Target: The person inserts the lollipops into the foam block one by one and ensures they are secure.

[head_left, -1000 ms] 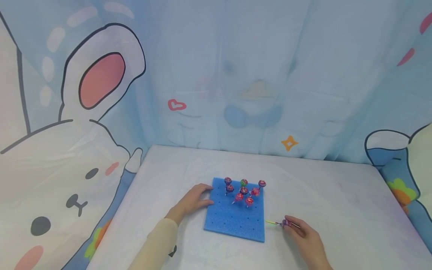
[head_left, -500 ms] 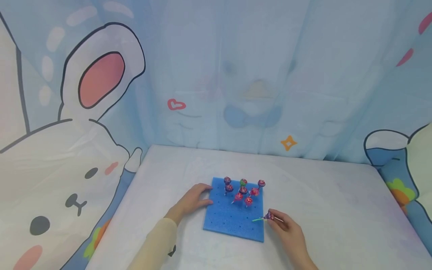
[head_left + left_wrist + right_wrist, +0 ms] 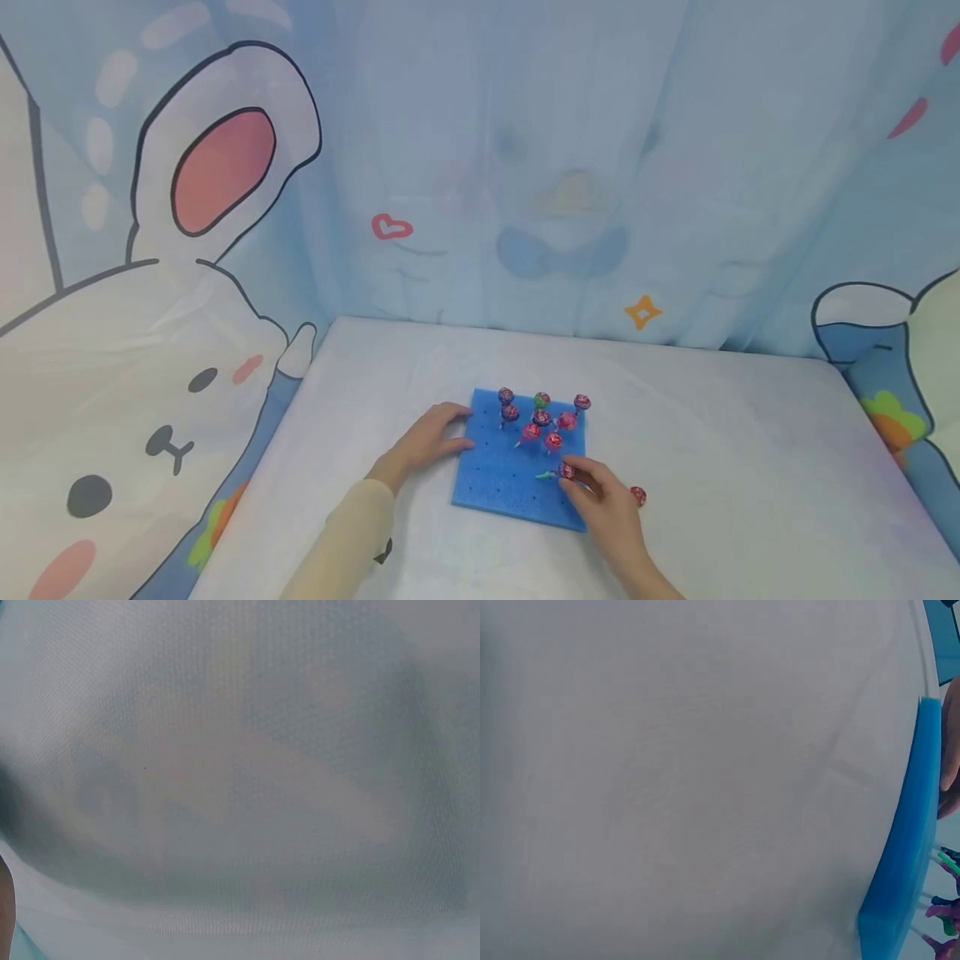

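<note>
A blue foam board (image 3: pixel 480 483) dotted with small holes lies on the table, and several wrapped lollipops (image 3: pixel 531 432) stand in its far part. At the board's left edge my left hand (image 3: pixel 427 437) rests with thumb and fingers spread, their tips touching the edge. My right hand (image 3: pixel 607 504) is over the board's right edge and pinches a lollipop (image 3: pixel 566 472) by its wrapped head. That lollipop's green stick points left, tilted low above the holes. In the right wrist view the board (image 3: pixel 904 840) shows edge-on, with lollipops (image 3: pixel 945 909) beyond it.
Another lollipop (image 3: pixel 637 497) lies just right of my right hand, partly hidden by it. A white cloth covers the table (image 3: pixel 735 450). Behind hangs a pale blue curtain (image 3: pixel 450 150) with cartoon prints. The left wrist view shows mostly blurred pale cloth (image 3: pixel 240 787).
My right hand has carried the lollipop leftward from beside the board to over its right part. Another lollipop on the table has come into view behind it. My left hand stays put.
</note>
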A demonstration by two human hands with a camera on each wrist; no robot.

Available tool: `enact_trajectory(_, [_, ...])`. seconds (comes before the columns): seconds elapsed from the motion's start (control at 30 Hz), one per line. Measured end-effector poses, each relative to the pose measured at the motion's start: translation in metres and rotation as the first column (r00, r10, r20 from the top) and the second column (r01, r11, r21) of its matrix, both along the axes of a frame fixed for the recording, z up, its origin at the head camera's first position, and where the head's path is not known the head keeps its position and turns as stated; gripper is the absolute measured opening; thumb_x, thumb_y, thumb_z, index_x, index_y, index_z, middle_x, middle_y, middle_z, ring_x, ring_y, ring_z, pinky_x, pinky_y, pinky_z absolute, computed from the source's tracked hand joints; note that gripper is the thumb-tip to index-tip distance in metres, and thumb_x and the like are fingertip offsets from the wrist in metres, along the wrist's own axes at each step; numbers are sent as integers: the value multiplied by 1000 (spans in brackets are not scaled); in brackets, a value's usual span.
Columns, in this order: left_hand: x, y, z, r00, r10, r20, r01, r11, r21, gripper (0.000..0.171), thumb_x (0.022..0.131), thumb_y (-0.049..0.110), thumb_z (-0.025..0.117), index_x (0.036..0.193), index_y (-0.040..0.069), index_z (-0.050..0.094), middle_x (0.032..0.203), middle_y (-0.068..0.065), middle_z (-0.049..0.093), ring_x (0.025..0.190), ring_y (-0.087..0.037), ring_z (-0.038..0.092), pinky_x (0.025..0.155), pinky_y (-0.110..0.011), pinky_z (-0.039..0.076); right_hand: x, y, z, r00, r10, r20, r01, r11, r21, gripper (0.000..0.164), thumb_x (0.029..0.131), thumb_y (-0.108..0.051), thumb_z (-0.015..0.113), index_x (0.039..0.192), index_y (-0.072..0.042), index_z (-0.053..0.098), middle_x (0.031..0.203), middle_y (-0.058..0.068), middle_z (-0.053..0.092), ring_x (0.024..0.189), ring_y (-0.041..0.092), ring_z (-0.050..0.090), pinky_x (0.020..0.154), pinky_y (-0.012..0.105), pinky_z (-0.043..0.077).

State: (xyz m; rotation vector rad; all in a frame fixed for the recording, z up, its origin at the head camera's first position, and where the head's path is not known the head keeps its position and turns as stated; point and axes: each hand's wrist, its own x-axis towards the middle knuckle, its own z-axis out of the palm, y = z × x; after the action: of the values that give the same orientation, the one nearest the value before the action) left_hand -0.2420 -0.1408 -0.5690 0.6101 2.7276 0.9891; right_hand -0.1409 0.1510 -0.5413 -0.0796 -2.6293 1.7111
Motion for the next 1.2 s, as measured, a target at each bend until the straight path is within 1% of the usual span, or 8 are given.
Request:
enact_trajectory(0.13, [0, 0, -1, 1000, 0, -3, 0, 1000, 1, 56, 92, 38, 67, 140, 13, 51, 142, -5, 51, 136, -23, 41, 115, -41, 32, -1, -10, -1, 999, 23, -38, -24, 999, -23, 33, 89, -5, 70, 122, -8, 64, 124, 6, 64, 118, 23, 60, 91, 25, 53])
enact_trajectory(0.23, [1, 1, -2, 1000, 2, 0, -2, 1000, 5, 56, 92, 38, 67, 140, 13, 51, 142, -5, 51, 136, -23, 41, 115, -41, 32, -2, -17, -2, 997, 47, -66, -51, 998, -48, 33, 88, -3, 71, 120, -7, 65, 123, 6, 65, 116, 24, 61, 91, 25, 53])
enact_trajectory(0.5, [0, 1, 0, 1000, -5, 3, 5, 1000, -1, 56, 92, 38, 67, 140, 14, 51, 142, -5, 51, 136, -23, 41, 115, -41, 32, -6, -27, -7, 993, 64, -95, -64, 998, 5, 31, 88, -1, 71, 117, -9, 67, 118, 5, 66, 112, 23, 63, 89, 25, 55])
enact_trajectory(0.73, [-3, 0, -2, 1000, -1, -1, 1, 1000, -4, 56, 92, 39, 67, 140, 14, 51, 142, -4, 51, 137, -22, 40, 116, -39, 31, -9, -30, -6, 994, 69, -84, -68, 997, 23, 30, 89, -3, 70, 117, -11, 67, 118, 4, 65, 113, 23, 63, 90, 27, 54])
enact_trajectory(0.8, [-3, 0, -2, 1000, -5, -3, 5, 1000, -7, 56, 92, 40, 67, 140, 14, 51, 142, -4, 51, 137, -22, 40, 116, -39, 31, -9, -31, -5, 995, 69, -79, -67, 997, 28, 29, 89, -4, 70, 117, -11, 67, 118, 4, 65, 113, 23, 63, 90, 27, 55])
enact_trajectory(1.03, [-1, 0, -1, 1000, -18, -23, 19, 1000, 23, 55, 92, 37, 68, 139, 11, 52, 140, -7, 52, 135, -25, 42, 115, -42, 32, -5, -33, -5, 997, 71, -39, -69, 997, 44, 29, 88, -3, 71, 116, -10, 68, 117, 4, 66, 113, 23, 62, 89, 27, 55])
enact_trajectory(1.2, [0, 0, 0, 1000, -12, -18, 12, 1000, 14, 55, 92, 37, 67, 139, 12, 52, 141, -6, 52, 136, -25, 42, 115, -42, 32, -6, -35, -5, 995, 86, -58, -84, 996, 24, 29, 87, -1, 72, 115, -9, 68, 115, 4, 66, 112, 24, 63, 88, 26, 55])
